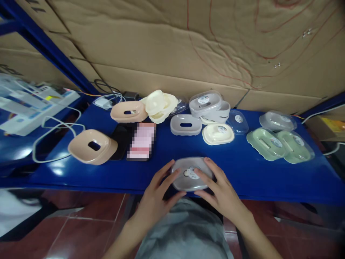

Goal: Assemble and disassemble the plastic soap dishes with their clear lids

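A grey soap dish (179, 182) with a clear lid and a round sticker sits near the front edge of the blue table. My left hand (161, 189) holds its left side, fingers bent around the rim and thumb at the near edge. On the right side, my right hand (218, 183) grips the same dish, with one finger over the sticker and the thumb at the near edge. Just beyond lie a grey dish (185, 125) with a slot and a cream lidded dish (217, 133). The underside of the held dish is hidden.
Peach dishes (88, 146) and a phone (141, 141) with a blurred screen lie left on the blue table (161, 151). Cream dishes (159, 104) and stacked grey dishes (206, 102) stand at the back. Green lidded dishes (265, 144) are right. Cardboard (161, 43) walls the back.
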A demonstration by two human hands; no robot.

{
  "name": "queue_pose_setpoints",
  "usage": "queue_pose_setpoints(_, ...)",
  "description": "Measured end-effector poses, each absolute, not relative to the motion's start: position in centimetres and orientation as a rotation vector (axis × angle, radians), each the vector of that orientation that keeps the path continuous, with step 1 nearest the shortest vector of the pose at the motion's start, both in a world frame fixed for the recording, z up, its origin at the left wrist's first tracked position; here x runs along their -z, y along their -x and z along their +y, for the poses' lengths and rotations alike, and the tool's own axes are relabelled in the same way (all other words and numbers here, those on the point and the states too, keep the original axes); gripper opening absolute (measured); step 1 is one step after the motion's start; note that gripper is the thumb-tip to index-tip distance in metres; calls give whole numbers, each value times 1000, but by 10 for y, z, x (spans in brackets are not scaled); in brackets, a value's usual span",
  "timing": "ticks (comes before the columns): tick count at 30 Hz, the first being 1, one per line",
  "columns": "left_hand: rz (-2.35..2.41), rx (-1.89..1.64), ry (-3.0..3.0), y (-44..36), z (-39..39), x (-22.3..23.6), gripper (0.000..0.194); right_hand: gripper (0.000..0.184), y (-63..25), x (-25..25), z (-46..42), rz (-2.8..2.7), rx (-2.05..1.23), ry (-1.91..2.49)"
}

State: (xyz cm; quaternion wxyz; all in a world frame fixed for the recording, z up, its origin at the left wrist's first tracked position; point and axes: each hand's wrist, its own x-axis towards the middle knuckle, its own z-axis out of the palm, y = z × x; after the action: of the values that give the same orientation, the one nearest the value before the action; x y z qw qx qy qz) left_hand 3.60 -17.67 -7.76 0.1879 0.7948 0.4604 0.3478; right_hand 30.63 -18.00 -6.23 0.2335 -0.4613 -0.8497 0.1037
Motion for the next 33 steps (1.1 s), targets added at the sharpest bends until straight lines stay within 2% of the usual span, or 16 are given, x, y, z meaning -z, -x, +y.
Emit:
queue_pose_setpoints(5,1312,-928,-2161,-32,-172,74,52,69,-313,60,-171,-2321,-450,1277)
queue_pose_setpoints(8,1277,-872,-2130,-30,-170,72,57,69,-317,61,-174,-2295,-435,1280)
queue_pose_setpoints(12,1262,-892,-2064,-29,-171,70,63,71,-340,62,-198,-2225,-256,1329)
queue_pose_setpoints(17,1274,-927,-2061,-31,-170,69,47,71,-419,46,-215,-1892,199,1574)
queue_pose_setpoints(20,1269,-954,-2088,-33,-168,71,37,68,-479,28,-188,-1658,525,1714)
queue_pose_setpoints(23,1245,-964,-2100,-34,-167,72,31,66,-527,13,-140,-1539,689,1825)
queue_pose_setpoints(27,1244,-965,-2124,-32,-167,72,27,62,-546,-1,-71,-1700,604,2054)
queue_pose_setpoints(33,1238,-1010,-2139,-35,-167,71,25,61,-512,-7,-13,-1894,547,2212)
